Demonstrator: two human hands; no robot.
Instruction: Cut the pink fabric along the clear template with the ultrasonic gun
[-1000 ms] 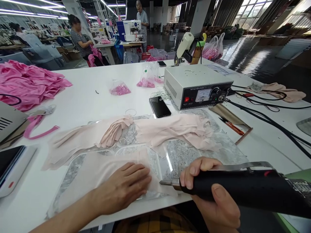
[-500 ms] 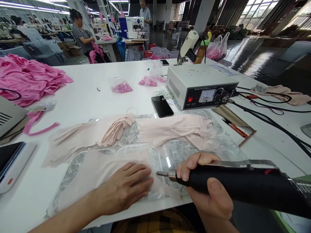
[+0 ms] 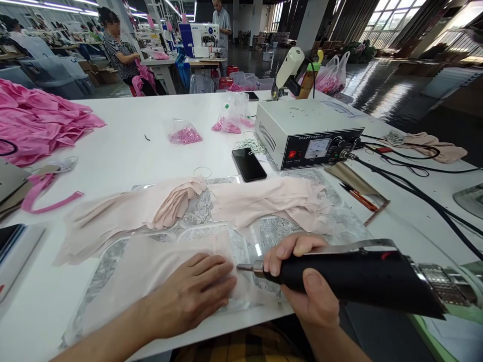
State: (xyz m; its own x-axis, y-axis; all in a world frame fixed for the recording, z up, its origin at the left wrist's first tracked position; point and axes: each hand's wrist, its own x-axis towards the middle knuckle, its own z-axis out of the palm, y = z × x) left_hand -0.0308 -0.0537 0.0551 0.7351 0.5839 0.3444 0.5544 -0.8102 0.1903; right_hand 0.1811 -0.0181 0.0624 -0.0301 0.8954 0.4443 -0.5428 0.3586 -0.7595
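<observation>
My left hand (image 3: pixel 198 289) lies flat, palm down, on a pale pink fabric piece (image 3: pixel 151 261) near the table's front edge. My right hand (image 3: pixel 305 276) is wrapped round the black body of a hand-held ultrasonic welder (image 3: pixel 350 276). Its thin metal tip points left, close to my left fingertips and over the fabric's right part. Whether the tip touches the cloth, I cannot tell. Beneath the fabric is a clear template sheet (image 3: pixel 277 231) with a grey mottled pattern. Behind it lie a fanned stack of pale pink pieces (image 3: pixel 128 206) and a second stack (image 3: pixel 267 198).
A grey generator box (image 3: pixel 309 133) with a lit red switch stands behind the stacks, its black cables (image 3: pixel 418 193) running right. Nearby are a phone (image 3: pixel 249 165), a bag of pink bits (image 3: pixel 184 134) and a tray with pens (image 3: pixel 358 193). Bright pink cloth (image 3: pixel 45 120) is heaped left.
The welder and my right hand have shifted slightly left, bringing the tip nearer my left fingers. The welder's back end now shows more. My left hand stays on the fabric; the view has shifted slightly.
</observation>
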